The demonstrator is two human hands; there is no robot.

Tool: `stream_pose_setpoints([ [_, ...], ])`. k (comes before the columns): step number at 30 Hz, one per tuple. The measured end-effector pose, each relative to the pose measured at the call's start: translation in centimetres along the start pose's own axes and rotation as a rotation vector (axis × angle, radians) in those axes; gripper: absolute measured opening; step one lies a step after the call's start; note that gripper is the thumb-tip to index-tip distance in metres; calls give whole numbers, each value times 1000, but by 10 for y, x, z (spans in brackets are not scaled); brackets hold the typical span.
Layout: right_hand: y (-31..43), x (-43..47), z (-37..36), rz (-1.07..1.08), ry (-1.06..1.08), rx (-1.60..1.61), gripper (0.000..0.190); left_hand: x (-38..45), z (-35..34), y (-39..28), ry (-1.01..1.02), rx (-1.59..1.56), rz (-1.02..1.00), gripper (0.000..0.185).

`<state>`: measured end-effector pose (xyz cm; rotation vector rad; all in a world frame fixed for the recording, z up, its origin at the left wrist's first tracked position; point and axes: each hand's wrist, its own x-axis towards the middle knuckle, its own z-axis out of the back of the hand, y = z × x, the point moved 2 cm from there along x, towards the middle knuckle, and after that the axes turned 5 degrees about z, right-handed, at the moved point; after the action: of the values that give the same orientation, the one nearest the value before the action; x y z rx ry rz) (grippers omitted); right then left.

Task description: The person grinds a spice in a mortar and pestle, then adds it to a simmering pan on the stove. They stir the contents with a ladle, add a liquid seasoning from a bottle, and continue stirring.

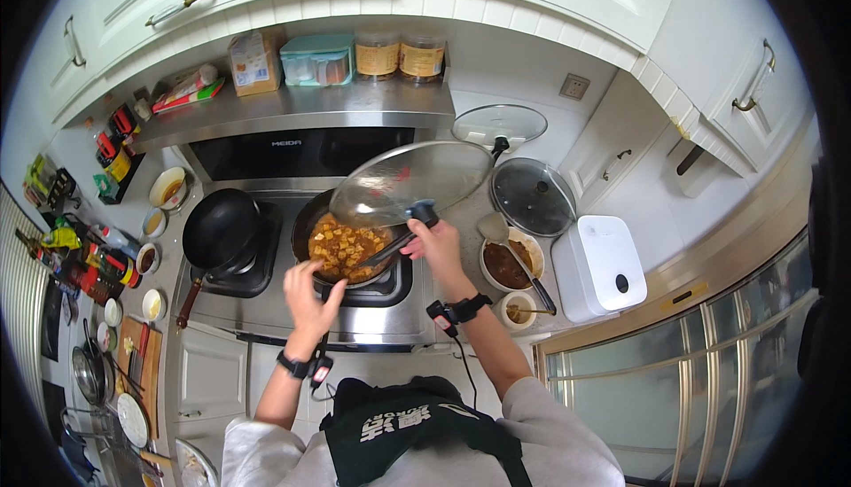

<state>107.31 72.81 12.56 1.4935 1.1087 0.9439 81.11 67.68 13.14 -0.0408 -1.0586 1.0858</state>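
Observation:
My right hand (435,251) grips the dark knob of a glass pan lid (419,174), held tilted over the upper right of a frying pan (304,221). Cubed tofu in reddish-brown sauce (346,248) fills the pan, which sits on the right burner. A dark-handled utensil (392,248) reaches into the food; its upper end is hidden near my right hand. My left hand (312,297), fingers apart, is at the pan's lower left edge, beside the pan's handle. Whether it touches the pan is unclear.
A black wok (223,231) rests on the left burner. To the right are a bowl of brown sauce (495,273) with a ladle (522,264) across it, a small cup (508,321), another glass lid (525,201) and a white appliance (598,267). Small bowls and a cutting board (149,367) line the left counter.

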Motion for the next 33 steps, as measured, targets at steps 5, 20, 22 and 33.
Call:
stream_pose_setpoints([
  [5, -10, 39, 56, 162, -179, 9, 33, -49, 45, 35, 16, -10, 158, 31],
  [20, -124, 156, 102, 586, -543, -771, 43, -106, 87, 49, -79, 17, 456, 13],
  [22, -137, 163, 102, 548, -554, -805, 43, -106, 93, 37, -108, 23, 432, 12],
  [33, -163, 167, 101, 307, -488, -880, 49, -125, 101, 51, -80, -38, 512, 11],
])
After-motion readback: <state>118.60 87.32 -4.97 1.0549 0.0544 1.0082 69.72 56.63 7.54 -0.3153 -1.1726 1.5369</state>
